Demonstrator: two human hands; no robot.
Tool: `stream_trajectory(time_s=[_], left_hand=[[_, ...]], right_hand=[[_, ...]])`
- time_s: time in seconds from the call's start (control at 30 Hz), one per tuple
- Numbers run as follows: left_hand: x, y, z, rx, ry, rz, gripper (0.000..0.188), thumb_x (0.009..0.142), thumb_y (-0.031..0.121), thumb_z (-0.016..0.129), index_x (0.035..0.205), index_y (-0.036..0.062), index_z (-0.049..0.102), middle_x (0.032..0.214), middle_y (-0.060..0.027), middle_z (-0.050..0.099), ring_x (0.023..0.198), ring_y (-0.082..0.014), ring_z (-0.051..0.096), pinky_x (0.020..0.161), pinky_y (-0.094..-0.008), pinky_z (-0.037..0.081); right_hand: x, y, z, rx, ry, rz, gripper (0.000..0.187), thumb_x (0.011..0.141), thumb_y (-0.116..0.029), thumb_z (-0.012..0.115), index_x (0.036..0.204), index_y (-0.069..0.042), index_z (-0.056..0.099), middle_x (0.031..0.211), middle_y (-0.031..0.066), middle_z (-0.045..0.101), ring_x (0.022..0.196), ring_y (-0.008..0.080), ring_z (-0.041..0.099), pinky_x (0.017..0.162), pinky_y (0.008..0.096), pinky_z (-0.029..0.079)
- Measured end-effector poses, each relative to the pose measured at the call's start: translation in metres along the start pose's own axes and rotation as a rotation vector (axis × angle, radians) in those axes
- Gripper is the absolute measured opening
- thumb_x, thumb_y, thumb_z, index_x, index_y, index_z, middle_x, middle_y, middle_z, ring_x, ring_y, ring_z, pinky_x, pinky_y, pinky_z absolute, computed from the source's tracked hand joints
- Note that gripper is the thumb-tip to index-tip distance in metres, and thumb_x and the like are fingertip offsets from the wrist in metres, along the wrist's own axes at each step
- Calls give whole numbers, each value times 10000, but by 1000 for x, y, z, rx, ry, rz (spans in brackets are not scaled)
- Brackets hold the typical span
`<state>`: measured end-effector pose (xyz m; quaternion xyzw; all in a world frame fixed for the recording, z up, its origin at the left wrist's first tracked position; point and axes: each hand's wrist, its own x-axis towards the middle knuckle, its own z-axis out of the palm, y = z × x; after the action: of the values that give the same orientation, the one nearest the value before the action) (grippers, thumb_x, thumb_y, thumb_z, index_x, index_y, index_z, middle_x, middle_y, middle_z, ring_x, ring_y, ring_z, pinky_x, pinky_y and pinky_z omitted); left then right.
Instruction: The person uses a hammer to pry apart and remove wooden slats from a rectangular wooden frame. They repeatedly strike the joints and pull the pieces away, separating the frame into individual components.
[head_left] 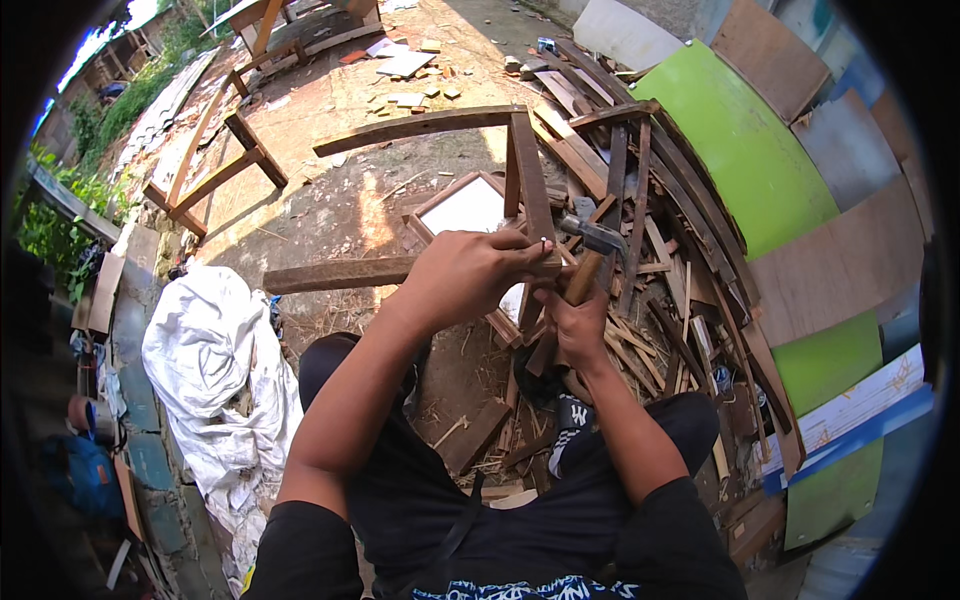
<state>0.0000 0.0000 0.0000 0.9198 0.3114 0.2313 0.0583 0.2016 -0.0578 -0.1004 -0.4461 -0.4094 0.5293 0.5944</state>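
Note:
My right hand (578,322) is wrapped around the wooden handle of a hammer (603,238), its metal head up near the frame's corner. Close beside it, my left hand (465,272) lies over a bar of a dark wooden frame (530,180), thumb and fingers pressed together at the joint. Whatever is pinched between those fingertips is too small to make out. One bar of the frame (340,276) runs out to the left from under my left hand, and another bar (420,128) crosses farther away. A white panel with a wooden rim (462,208) lies below the frame.
A heap of wooden strips (650,210) fills the right side, next to green panels (735,145). White sheeting (205,345) lies crumpled at left. Another wooden frame (215,185) stands farther left. Small wood blocks (408,100) are scattered at the far side. My bent legs flank the work.

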Motion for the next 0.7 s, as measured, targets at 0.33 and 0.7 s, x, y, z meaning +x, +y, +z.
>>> stream_trajectory(time_s=[0.33, 0.7], left_hand=[[0, 1, -2, 20, 7, 3, 483, 884, 159, 713, 1356, 262, 694, 1121, -20, 754, 816, -275, 740, 688, -400, 594], [-5, 8, 2, 24, 14, 9, 475, 885, 162, 718, 1349, 259, 696, 1101, -10, 752, 800, -269, 738, 667, -392, 592]], right_hand=[[-2, -2, 6, 37, 5, -12, 263, 892, 11, 772, 1132, -18, 669, 765, -17, 642, 551, 46, 533, 489, 231, 386], [-14, 2, 3, 10, 50, -60, 239, 891, -7, 785, 1106, -15, 681, 805, -7, 672, 580, 45, 558, 508, 224, 409]])
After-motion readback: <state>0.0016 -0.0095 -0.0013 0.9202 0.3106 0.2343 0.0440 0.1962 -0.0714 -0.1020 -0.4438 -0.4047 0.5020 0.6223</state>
